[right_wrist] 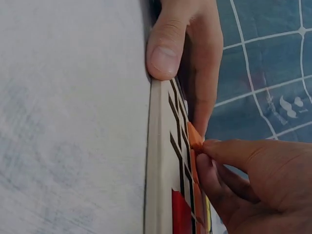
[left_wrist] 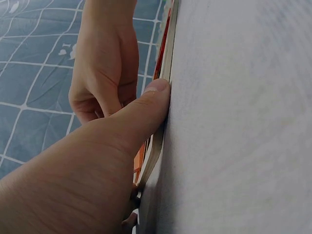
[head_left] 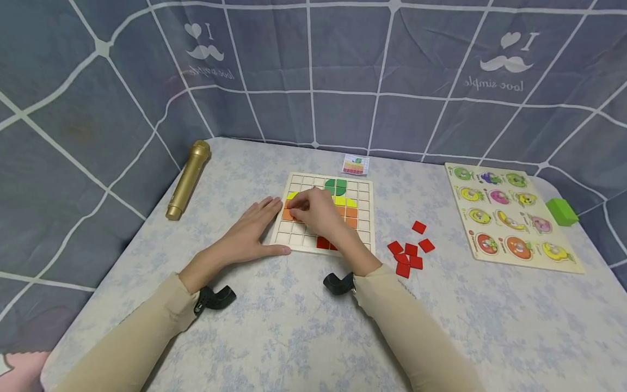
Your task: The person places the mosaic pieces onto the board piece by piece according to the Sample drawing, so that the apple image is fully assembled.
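A pale wooden grid board (head_left: 363,224) lies on the table, with green, yellow, orange and red tiles set in a pattern. My left hand (head_left: 247,234) rests along its left side, fingers extended, the thumb touching the near left corner. Over the left part of the grid, my right hand (head_left: 323,215) pinches an orange tile (right_wrist: 194,136) between thumb and finger. That tile stands tilted at the board's surface in the right wrist view. My right hand and forearm hide the middle of the pattern. Loose red tiles (head_left: 411,250) lie right of the board.
Behind the board is a small pattern card (head_left: 355,164). A gold cylinder (head_left: 188,179) lies at the far left. To the right are a fruit puzzle board (head_left: 514,218) and a green block (head_left: 561,212). A tiled-print curtain (head_left: 352,71) borders the table's back.
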Motion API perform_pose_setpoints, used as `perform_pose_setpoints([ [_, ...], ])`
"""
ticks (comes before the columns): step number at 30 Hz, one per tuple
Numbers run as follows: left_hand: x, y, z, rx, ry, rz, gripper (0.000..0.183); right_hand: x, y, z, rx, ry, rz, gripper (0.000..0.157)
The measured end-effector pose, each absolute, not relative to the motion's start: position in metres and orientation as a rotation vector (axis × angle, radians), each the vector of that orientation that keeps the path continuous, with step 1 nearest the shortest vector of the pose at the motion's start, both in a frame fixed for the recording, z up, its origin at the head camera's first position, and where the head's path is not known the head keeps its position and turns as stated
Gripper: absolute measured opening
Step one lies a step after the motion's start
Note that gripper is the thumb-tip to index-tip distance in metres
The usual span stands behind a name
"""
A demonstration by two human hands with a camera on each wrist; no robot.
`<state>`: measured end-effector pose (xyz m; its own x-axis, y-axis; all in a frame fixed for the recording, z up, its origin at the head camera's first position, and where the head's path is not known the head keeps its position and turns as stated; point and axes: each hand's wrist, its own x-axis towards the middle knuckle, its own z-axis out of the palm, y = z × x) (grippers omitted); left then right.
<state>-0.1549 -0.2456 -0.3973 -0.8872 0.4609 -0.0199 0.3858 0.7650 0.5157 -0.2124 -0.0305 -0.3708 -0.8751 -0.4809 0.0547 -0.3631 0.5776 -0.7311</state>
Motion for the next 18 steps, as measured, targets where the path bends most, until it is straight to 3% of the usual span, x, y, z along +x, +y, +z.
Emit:
perform_pose_setpoints([
  [18,-0.156,-0.245,-0.394,0.686,2.809,0.760,0.114,-0.210,-0.026,-0.370,-0.930,2.665,-1.099,0.009],
])
